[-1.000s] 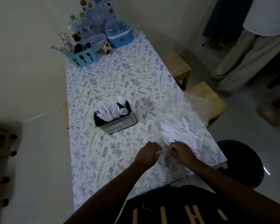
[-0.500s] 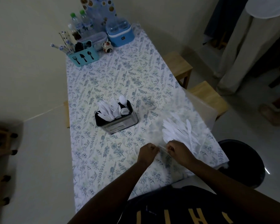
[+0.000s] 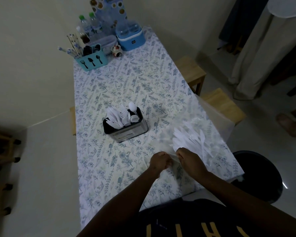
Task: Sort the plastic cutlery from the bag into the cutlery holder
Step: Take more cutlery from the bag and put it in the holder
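The cutlery holder stands at the centre of the frame on the patterned table, already loaded with white pieces. Right of it and lower, your left hand is clenched on the near edge of the clear bag. Your right hand, just beside it, pinches the same edge. The remaining plastic cutlery lies fanned inside the bag, at centre right, just above your right hand.

Step in hand, as judged: opening the bag mouth. No piece is being carried. For the next move, part the edge, reach in with one hand, take a piece by its handle and carry it left to the holder compartment holding its kind.

Compared with the earlier frames, both hands keep the same grip and position, and the holder's load is unchanged.
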`<state>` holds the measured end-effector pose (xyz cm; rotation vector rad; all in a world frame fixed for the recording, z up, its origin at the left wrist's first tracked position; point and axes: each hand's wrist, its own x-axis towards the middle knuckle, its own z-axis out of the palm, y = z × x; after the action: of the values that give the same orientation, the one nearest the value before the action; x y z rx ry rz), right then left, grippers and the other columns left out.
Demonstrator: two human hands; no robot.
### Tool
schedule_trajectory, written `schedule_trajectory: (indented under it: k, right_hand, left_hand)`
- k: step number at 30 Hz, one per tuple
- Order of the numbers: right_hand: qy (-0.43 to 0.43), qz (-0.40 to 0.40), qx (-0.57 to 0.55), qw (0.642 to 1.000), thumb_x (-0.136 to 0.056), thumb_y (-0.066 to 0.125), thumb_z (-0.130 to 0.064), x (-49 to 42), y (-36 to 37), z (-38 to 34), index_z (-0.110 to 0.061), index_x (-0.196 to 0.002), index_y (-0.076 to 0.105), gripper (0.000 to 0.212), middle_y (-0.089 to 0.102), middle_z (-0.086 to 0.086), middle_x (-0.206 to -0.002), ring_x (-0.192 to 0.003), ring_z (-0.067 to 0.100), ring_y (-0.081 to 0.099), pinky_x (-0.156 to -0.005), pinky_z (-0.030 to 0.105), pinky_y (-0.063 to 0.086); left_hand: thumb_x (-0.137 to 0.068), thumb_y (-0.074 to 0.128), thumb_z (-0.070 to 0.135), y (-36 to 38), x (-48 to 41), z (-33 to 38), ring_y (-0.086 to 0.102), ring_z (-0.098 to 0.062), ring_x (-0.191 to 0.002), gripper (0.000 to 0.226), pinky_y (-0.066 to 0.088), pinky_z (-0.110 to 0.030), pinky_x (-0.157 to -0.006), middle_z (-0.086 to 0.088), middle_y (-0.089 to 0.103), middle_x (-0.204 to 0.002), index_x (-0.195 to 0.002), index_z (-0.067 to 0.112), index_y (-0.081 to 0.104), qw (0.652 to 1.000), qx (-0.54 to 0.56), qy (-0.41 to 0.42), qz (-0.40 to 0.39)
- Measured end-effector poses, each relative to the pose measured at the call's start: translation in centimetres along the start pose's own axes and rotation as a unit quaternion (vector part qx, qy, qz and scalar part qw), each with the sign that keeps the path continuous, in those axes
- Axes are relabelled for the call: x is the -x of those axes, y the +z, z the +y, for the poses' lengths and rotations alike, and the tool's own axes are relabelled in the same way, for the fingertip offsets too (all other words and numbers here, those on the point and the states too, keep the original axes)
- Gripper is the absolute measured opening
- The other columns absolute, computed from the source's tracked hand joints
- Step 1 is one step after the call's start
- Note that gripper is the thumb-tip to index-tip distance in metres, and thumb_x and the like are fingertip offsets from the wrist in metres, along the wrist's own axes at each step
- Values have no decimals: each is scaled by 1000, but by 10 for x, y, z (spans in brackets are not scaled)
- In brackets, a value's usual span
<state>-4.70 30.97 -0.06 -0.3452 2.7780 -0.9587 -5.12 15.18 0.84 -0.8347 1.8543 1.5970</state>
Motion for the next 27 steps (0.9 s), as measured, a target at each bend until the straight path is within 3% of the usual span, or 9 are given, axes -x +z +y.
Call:
schedule_trajectory:
  k: [5,10,12,14,17,19,27]
  right_hand:
    - [53,70,-12,996,-96,42,-9,-2,-3,-2,-14,-76,41,20,46,3,-70,-58,20,48,-51,36,43]
    - [52,96,-41,993,-95,44,-8,-1,-6,-11,-14,-77,42,19,48,5,-73,-64,23,51,-56,38,47]
    - [57,116,-69,989,-94,45,-3,-1,-11,-20,-10,-77,44,18,48,7,-75,-67,21,50,-59,22,47]
    - [57,144,-94,983,-95,46,-3,-1,-18,-26,-6,-81,48,15,51,9,-79,-70,18,50,-62,7,40]
    - [28,174,-67,982,-95,48,-5,0,-27,-35,-10,-84,51,13,53,4,-81,-71,18,53,-63,18,41]
    - [12,186,-52,981,-94,50,-5,0,-32,-41,-12,-84,51,12,52,3,-82,-72,18,54,-65,24,43]
    - [-8,211,11,977,-97,48,-13,4,-44,-60,-17,-87,56,13,53,-2,-83,-67,13,54,-60,26,47]
  left_hand:
    - [-87,53,6,-6,1,-6,56,-11,-52,16,43,-16,-44,-6,63,-64,-73,6,62,999,-40,2,28]
    - [-77,54,27,-17,-3,-14,64,-23,-68,23,54,-35,-65,-15,72,-79,-75,8,67,991,-121,34,39]
    - [-73,52,32,-26,-3,-16,67,-26,-72,23,57,-41,-72,-12,72,-78,-71,14,66,985,-159,49,46]
    - [-78,53,29,-35,1,-18,67,-24,-70,19,57,-38,-68,-10,72,-77,-71,17,66,979,-189,54,44]
    - [-82,53,25,-50,5,-20,65,-19,-67,17,51,-27,-59,-6,71,-77,-72,18,64,965,-248,74,42]
    - [-82,52,26,-58,6,-22,64,-18,-68,17,52,-29,-60,-6,70,-77,-72,17,64,956,-277,88,45]
    - [-86,52,25,-92,6,-28,61,-17,-72,22,47,-26,-63,-5,68,-79,-82,12,68,914,-371,151,63]
